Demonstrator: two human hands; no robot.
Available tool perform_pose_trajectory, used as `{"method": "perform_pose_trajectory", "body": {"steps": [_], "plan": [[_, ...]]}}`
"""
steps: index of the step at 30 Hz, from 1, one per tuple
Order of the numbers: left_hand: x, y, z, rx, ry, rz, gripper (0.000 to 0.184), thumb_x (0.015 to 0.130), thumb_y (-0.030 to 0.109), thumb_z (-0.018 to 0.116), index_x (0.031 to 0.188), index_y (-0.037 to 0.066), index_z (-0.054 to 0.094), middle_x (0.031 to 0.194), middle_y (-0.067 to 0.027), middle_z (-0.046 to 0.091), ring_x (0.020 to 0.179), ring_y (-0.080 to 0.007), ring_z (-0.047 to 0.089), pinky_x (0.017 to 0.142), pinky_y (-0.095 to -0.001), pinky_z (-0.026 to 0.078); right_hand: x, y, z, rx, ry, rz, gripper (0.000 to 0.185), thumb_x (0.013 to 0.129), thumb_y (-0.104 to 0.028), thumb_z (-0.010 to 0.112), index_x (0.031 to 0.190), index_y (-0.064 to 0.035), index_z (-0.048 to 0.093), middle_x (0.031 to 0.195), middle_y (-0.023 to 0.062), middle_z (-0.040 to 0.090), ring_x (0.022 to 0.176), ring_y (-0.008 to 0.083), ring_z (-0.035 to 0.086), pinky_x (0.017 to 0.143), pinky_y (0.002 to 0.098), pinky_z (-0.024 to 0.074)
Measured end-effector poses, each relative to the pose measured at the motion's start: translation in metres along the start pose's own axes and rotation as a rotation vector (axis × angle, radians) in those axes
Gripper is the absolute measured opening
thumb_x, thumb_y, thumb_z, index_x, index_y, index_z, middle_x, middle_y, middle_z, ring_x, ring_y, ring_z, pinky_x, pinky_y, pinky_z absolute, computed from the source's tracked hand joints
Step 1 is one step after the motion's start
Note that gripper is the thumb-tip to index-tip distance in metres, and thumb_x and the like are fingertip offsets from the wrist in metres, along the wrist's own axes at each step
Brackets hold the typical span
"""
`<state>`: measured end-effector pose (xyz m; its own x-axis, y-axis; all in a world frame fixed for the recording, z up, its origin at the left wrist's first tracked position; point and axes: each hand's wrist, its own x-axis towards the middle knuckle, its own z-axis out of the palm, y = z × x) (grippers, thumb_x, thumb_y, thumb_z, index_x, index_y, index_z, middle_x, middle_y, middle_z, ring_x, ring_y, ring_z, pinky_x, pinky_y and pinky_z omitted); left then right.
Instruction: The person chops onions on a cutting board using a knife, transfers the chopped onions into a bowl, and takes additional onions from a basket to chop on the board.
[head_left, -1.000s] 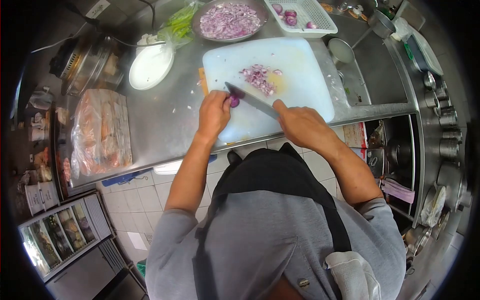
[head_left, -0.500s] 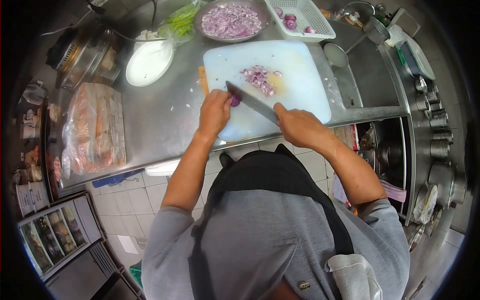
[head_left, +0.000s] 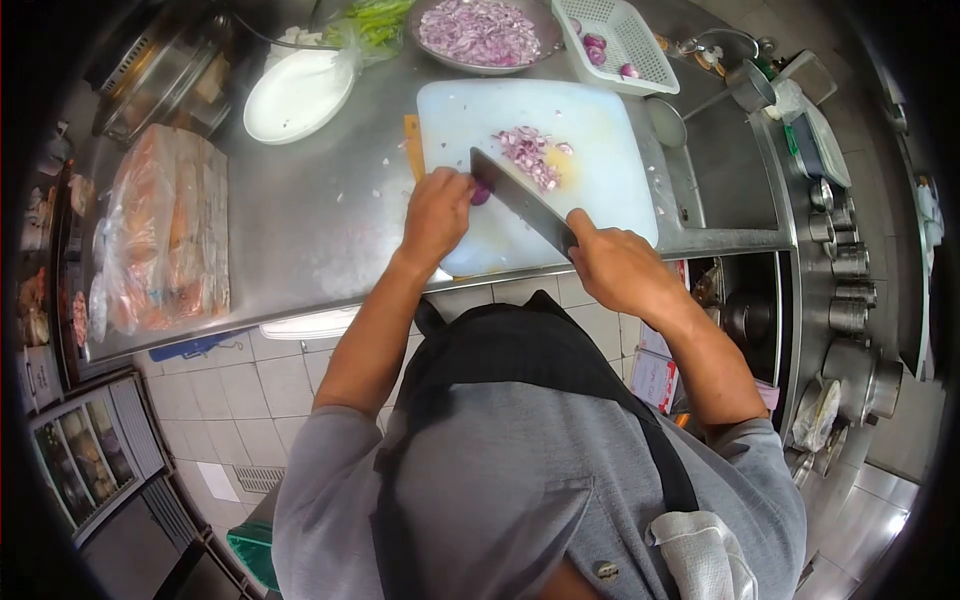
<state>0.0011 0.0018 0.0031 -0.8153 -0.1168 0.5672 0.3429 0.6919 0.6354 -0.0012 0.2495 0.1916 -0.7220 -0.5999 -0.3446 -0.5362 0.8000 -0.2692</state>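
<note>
On the white cutting board (head_left: 600, 130), my left hand (head_left: 438, 213) has its fingers closed round a purple onion (head_left: 480, 193) near the board's left edge. My right hand (head_left: 622, 265) grips the handle of a broad-bladed knife (head_left: 522, 202). The blade points up and to the left, its front part beside the onion and close to my left fingertips. Beyond the blade lies a small pile of chopped purple onion (head_left: 530, 155) on the board, next to a yellowish stain.
Behind the board stand a bowl of chopped onion (head_left: 480, 36) and a white basket (head_left: 640, 60) with several onions. A white plate (head_left: 300, 97), bagged greens (head_left: 372, 25) and a large plastic-wrapped package (head_left: 175, 235) are to the left. A sink (head_left: 730, 160) is at the right.
The view has shifted, so the counter items at the left sit further left. The knife blade looks raised a little and its flat side shows more. Both hands keep their holds.
</note>
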Motion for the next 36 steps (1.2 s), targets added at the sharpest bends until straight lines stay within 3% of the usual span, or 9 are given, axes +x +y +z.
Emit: {"method": "perform_pose_trajectory", "body": {"steps": [5, 9, 14, 20, 23, 36], "plan": [[-0.002, -0.004, 0.000, -0.006, -0.005, 0.005, 0.009, 0.090, 0.005, 0.071, 0.099, 0.005, 0.070, 0.098, -0.0124, 0.065, 0.093, -0.0361, 0.064, 0.083, -0.0447, 0.051, -0.001, -0.011, 0.001, 0.025, -0.002, 0.019, 0.016, 0.099, -0.006, 0.053, 0.111, 0.0019, 0.046, 0.077, 0.0299, 0.068, 0.077, 0.0515, 0.068, 0.072, 0.0617, 0.0502], [-0.007, -0.005, -0.001, -0.003, -0.036, -0.004, 0.009, 0.091, 0.004, 0.071, 0.100, 0.004, 0.070, 0.101, -0.0123, 0.066, 0.096, -0.0351, 0.065, 0.086, -0.0433, 0.052, 0.007, 0.010, 0.049, 0.061, -0.038, 0.025, 0.017, 0.098, -0.006, 0.053, 0.112, 0.0019, 0.045, 0.078, 0.0298, 0.068, 0.079, 0.0526, 0.068, 0.073, 0.0613, 0.0505], [-0.003, -0.008, 0.000, -0.042, 0.037, 0.064, 0.012, 0.087, 0.001, 0.071, 0.097, 0.006, 0.068, 0.096, -0.0129, 0.064, 0.090, -0.0372, 0.061, 0.080, -0.0465, 0.049, 0.005, 0.003, 0.026, 0.028, -0.030, 0.020, 0.019, 0.098, -0.007, 0.054, 0.113, 0.0016, 0.046, 0.079, 0.0295, 0.069, 0.079, 0.0518, 0.068, 0.073, 0.0613, 0.0510], [-0.006, -0.007, 0.001, -0.036, 0.059, 0.055, 0.013, 0.086, 0.001, 0.071, 0.098, 0.006, 0.068, 0.098, -0.0126, 0.064, 0.091, -0.0370, 0.061, 0.082, -0.0464, 0.049, -0.003, -0.006, 0.011, 0.025, -0.005, 0.030, 0.021, 0.100, -0.011, 0.057, 0.115, 0.0003, 0.047, 0.079, 0.0284, 0.069, 0.078, 0.0510, 0.069, 0.073, 0.0620, 0.0507], [-0.009, -0.010, 0.001, -0.004, 0.010, 0.010, 0.010, 0.092, 0.005, 0.071, 0.101, 0.004, 0.070, 0.104, -0.0118, 0.067, 0.098, -0.0342, 0.065, 0.089, -0.0430, 0.051, -0.004, -0.007, 0.011, 0.032, 0.000, 0.039, 0.021, 0.101, -0.012, 0.057, 0.115, 0.0000, 0.047, 0.079, 0.0280, 0.069, 0.078, 0.0510, 0.068, 0.073, 0.0623, 0.0505], [-0.008, -0.009, -0.001, -0.022, 0.019, 0.054, 0.014, 0.086, 0.000, 0.071, 0.099, 0.005, 0.068, 0.101, -0.0128, 0.065, 0.094, -0.0367, 0.062, 0.083, -0.0458, 0.049, -0.001, 0.012, 0.040, 0.108, -0.010, 0.017, 0.023, 0.102, -0.015, 0.057, 0.115, -0.0001, 0.047, 0.080, 0.0289, 0.069, 0.078, 0.0522, 0.067, 0.071, 0.0626, 0.0493]]}}
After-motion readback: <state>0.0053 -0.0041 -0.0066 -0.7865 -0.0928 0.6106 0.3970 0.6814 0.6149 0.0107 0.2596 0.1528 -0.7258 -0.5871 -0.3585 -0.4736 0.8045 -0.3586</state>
